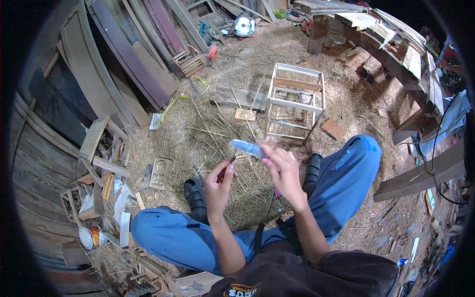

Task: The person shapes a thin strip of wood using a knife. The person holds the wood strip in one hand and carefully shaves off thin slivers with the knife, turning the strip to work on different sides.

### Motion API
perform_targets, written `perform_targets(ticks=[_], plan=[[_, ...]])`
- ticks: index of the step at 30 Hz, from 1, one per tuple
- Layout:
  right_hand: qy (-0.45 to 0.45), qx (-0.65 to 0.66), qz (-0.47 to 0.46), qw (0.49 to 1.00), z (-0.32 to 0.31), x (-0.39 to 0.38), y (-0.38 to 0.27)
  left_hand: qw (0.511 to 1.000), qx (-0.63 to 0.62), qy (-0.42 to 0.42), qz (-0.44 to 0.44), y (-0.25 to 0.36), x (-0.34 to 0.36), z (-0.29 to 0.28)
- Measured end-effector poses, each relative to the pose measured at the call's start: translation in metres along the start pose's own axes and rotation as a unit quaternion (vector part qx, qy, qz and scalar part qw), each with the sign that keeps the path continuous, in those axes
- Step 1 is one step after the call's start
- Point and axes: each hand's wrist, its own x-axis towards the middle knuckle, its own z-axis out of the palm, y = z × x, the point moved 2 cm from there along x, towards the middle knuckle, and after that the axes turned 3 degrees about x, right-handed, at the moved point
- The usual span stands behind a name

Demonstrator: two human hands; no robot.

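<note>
A broad-bladed knife [247,148] is gripped in the right hand [283,171], with the blade directed to the left. A thin brown stick [233,157] is pinched between the thumb and fingers of the left hand [219,182], near the blade; whether the two are in contact cannot be told. Both hands are held between the bent knees [357,156], above the litter-covered floor [358,210]. Beyond the hands, loose slender sticks [213,129] are scattered. Farther out, a wooden frame [297,83] is stood upright, with a wooden block [332,128] placed to its right. Wooden panels [88,64] are leaned at the upper left; a plank-topped bench [358,20] is located at the upper right.
</note>
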Motion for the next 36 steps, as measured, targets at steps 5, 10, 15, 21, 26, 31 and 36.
perform_targets(ticks=[5, 10, 15, 21, 26, 31, 36], plan=[[-0.063, 0.058, -0.021, 0.996, 0.013, -0.001, -0.022, 0.999, -0.011, -0.036, 0.03, -0.001, -0.002, 0.006], [-0.081, 0.048, -0.037, 0.995, 0.008, 0.001, -0.019, 0.997, 0.011, -0.064, 0.044, 0.0, -0.001, 0.001], [-0.026, 0.02, -0.03, 0.999, 0.003, -0.002, 0.0, 0.995, -0.013, -0.091, 0.027, 0.003, -0.006, 0.002], [0.094, 0.074, 0.185, 0.975, -0.033, -0.001, 0.065, 0.997, -0.007, -0.082, 0.01, -0.001, -0.009, -0.013], [0.079, 0.115, 0.104, 0.985, -0.009, -0.005, 0.045, 0.999, 0.035, -0.024, 0.022, -0.005, -0.002, 0.004], [-0.038, 0.193, 0.15, 0.969, 0.009, -0.004, 0.016, 0.999, 0.018, -0.032, -0.007, -0.006, 0.0, 0.011], [-0.112, 0.182, 0.067, 0.975, 0.023, -0.005, -0.005, 0.999, -0.02, -0.024, 0.019, -0.01, 0.0, 0.013]])
